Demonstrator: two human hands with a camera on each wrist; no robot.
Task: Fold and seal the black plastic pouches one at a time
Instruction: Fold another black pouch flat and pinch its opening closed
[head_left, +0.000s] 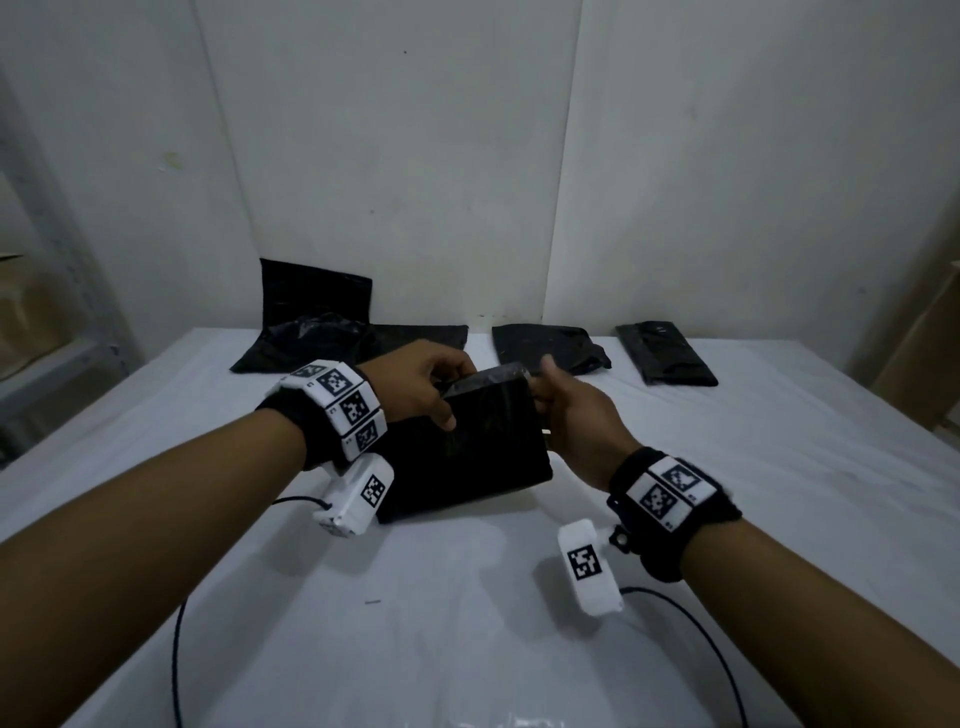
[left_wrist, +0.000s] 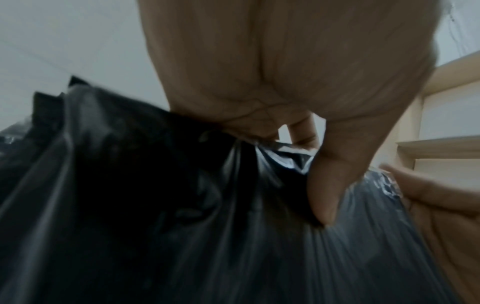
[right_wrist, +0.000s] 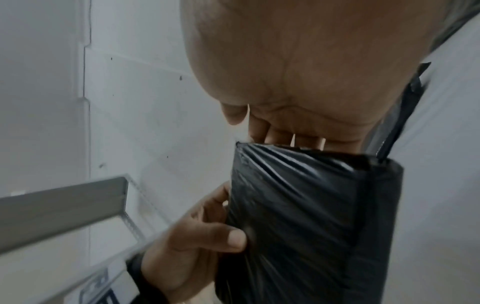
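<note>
A filled black plastic pouch (head_left: 467, 447) stands tilted on the white table (head_left: 467, 623), its lower edge on the surface and its top raised. My left hand (head_left: 421, 389) grips the pouch's upper left corner, thumb on the near face. My right hand (head_left: 566, 410) holds the upper right edge, fingers curled behind it. In the left wrist view the thumb presses into the creased pouch (left_wrist: 182, 226). In the right wrist view the pouch (right_wrist: 306, 216) shows a folded top, with my right fingers behind it.
Along the table's far edge lie more black pouches: a loose pile (head_left: 322, 332) at left leaning on the wall, a crumpled one (head_left: 545, 345) in the middle, a flat folded one (head_left: 665, 353) at right. A metal shelf (head_left: 52, 364) stands left, wooden shelving (head_left: 924, 353) right.
</note>
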